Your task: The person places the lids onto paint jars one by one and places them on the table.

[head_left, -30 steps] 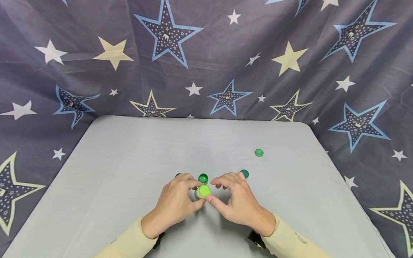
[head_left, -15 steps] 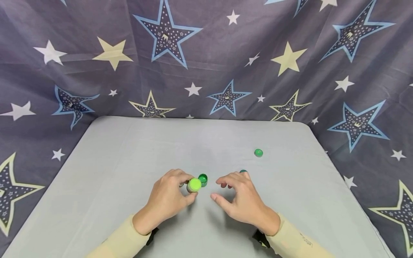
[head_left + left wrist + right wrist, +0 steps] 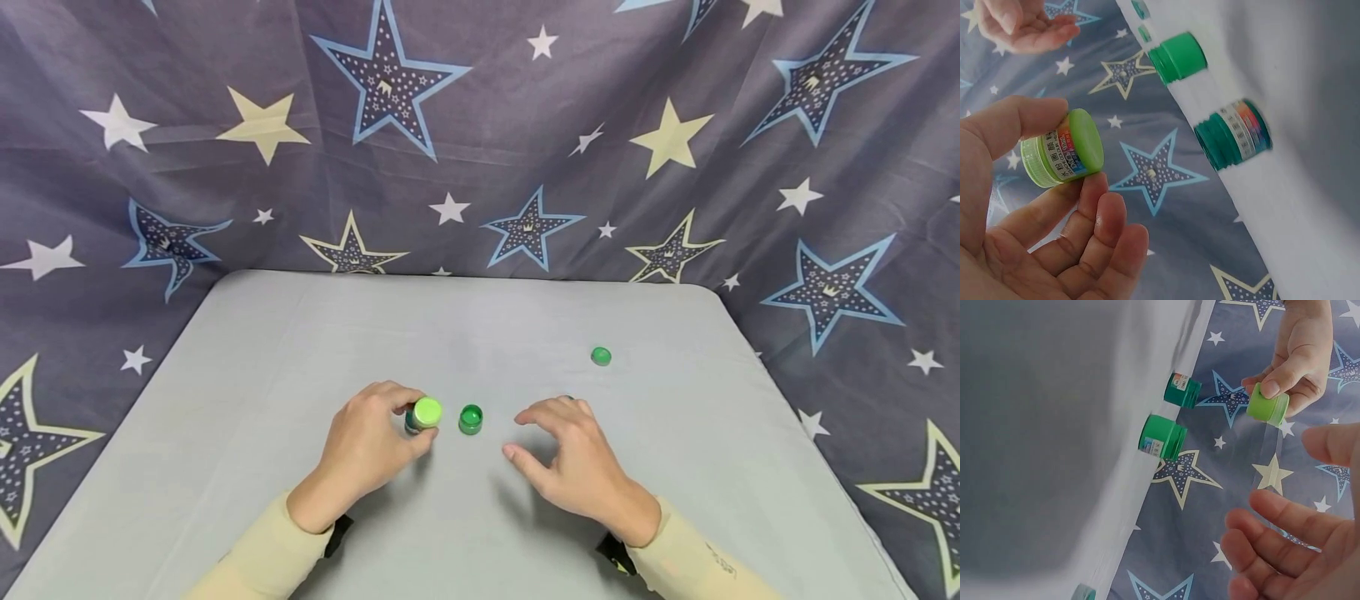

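Left hand (image 3: 365, 435): pinches lime-green jar (image 3: 1060, 150) | Right hand (image 3: 576, 460): relaxed, thumb apart from fingers

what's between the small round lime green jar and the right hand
In the head view, an open-topped, round bright green jar stands on the pale grey tabletop between the lime green jar and the right hand.

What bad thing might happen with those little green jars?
The light green jar is pinched above the table by the left hand, so it might slip and fall. The bright green jar and the dark green jar stand nearby with no lids on, so a bump might tip one and perhaps spill anything inside. The green lid lies away from the jars, so it might get mixed up.
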`<state>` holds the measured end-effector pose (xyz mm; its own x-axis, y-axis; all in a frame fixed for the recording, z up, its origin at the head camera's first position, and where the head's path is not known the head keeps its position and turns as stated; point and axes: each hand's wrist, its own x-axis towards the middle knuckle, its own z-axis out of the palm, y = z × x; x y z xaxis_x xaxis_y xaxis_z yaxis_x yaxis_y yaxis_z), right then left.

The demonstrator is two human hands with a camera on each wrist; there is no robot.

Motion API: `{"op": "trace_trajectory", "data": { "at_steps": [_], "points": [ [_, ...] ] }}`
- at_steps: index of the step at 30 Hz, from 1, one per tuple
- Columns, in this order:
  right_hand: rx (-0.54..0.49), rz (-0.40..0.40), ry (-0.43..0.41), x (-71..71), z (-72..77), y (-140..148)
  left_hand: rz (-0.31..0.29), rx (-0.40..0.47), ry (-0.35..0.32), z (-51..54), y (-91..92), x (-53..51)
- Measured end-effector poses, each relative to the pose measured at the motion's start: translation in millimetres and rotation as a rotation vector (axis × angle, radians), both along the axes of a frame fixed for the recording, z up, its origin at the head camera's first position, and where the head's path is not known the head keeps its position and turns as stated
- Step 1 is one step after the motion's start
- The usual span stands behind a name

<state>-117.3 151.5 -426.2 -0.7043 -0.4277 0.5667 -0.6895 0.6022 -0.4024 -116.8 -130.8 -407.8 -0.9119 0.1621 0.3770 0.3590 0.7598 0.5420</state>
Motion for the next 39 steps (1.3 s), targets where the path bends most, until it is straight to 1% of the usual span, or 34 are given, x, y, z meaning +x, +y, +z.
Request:
{"op": "trace_trajectory", "data": {
  "at_steps": [8,17,22,27,31,39],
  "points": [
    [0.005,-0.02,0.016,-1.2,-2.8,7,0.052,-0.019,-0.017,2.7,-15.0,-10.3],
    [0.007,-0.034,0.011,-1.2,-3.3,11,0.105,-0.052,-0.05,1.9,-34.9,-27.8],
    [0.012,-0.037,0.012,-0.8,-4.0,11,0.124,-0.072,-0.096,-1.6,-43.5,-39.4],
    [0.016,-0.032,0.014,0.0,-3.3,10,0.144,-0.095,-0.151,-6.6,-53.4,-53.2],
    [0.018,-0.033,0.019,0.8,-2.7,11,0.156,-0.114,-0.182,-7.6,-60.2,-64.5],
    [0.016,-0.028,0.033,2.1,-2.1,9,0.155,-0.134,-0.252,-14.0,-67.2,-81.1]
  ]
}}
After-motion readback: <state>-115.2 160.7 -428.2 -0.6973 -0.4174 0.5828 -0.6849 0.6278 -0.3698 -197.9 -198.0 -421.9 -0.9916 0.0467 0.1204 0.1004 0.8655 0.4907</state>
